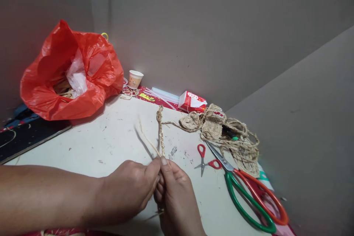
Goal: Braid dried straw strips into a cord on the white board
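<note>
A thin braided straw cord (161, 132) runs from a knot on the white tabletop down to my two hands. Closed in a pinch, my left hand (132, 186) meets the cord's near end from the left. My right hand (177, 191) pinches the same end between thumb and forefinger, touching the left. One pale loose strand (149, 141) sticks up and left from the fingers, its tip blurred. Below the hands, a few straw ends poke out. From the knot, a cord leads right to a pile of coiled straw braid (211, 127). What lies inside my fingers is partly hidden.
Small red-handled scissors (203, 160) lie right of my hands, beside large scissors with green and orange handles (235, 180). A red plastic bag (91, 51) stands back left near a dark flat panel (33, 138). Along the wall are a paper cup (135, 80) and a tissue pack (192, 102).
</note>
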A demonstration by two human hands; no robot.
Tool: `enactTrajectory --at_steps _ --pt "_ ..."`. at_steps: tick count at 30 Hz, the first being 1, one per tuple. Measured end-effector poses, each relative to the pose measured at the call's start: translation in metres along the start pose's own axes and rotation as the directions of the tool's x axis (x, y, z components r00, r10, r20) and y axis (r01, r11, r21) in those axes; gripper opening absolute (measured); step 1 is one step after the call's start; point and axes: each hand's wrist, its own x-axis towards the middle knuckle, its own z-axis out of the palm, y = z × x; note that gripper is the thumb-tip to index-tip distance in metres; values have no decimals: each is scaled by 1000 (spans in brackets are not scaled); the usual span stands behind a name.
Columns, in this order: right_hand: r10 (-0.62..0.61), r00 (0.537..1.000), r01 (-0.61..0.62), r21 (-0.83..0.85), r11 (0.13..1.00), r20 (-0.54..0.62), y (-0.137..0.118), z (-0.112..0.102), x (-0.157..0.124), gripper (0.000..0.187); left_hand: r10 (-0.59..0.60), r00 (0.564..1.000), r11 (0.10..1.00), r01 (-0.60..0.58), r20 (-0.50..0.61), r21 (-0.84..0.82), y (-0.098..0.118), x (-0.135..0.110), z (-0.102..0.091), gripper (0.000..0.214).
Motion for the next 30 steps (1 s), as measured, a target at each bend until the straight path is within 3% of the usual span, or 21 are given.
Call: enactTrajectory --at_steps 4,6,11,12,14,17,20,23,26,28,30 --pt "-60 998 58 -100 993 -12 -7 -3 -2 34 56 998 993 -60 -36 -101 4 -4 -11 31" --pt "-64 998 65 -96 993 18 -12 -4 -4 33 6 998 982 -19 -67 -186 4 -4 -26 26" --pt "70 973 -73 3 997 222 -19 -7 -3 31 -142 940 940 30 -309 -340 0 2 -55 20" --pt "93 964 -97 2 995 247 -19 -8 -2 32 -192 940 919 71 -282 -388 -1 4 -55 22" --pt "127 953 -126 -20 992 276 -19 -10 2 33 -315 942 832 218 -112 -510 -4 7 -49 23" --pt "141 947 -127 -67 990 289 -20 -13 6 35 -380 910 618 384 167 -686 -9 14 -34 18" --pt "161 943 -132 -114 985 292 -23 -12 8 37 -359 907 491 383 219 -783 -13 18 -24 15" --pt "194 938 -146 -182 972 286 -26 -12 8 39 -326 921 506 361 213 -784 -16 20 -22 19" --pt "216 938 -148 -253 956 270 -28 -13 8 39 -273 942 611 325 193 -722 -19 19 -24 23" --pt "192 940 -100 -309 946 283 -28 -15 9 40 -253 956 708 286 147 -646 -21 19 -26 23" --pt "133 940 -3 -384 923 313 -28 -16 10 40 -250 958 725 284 144 -628 -23 20 -26 23"
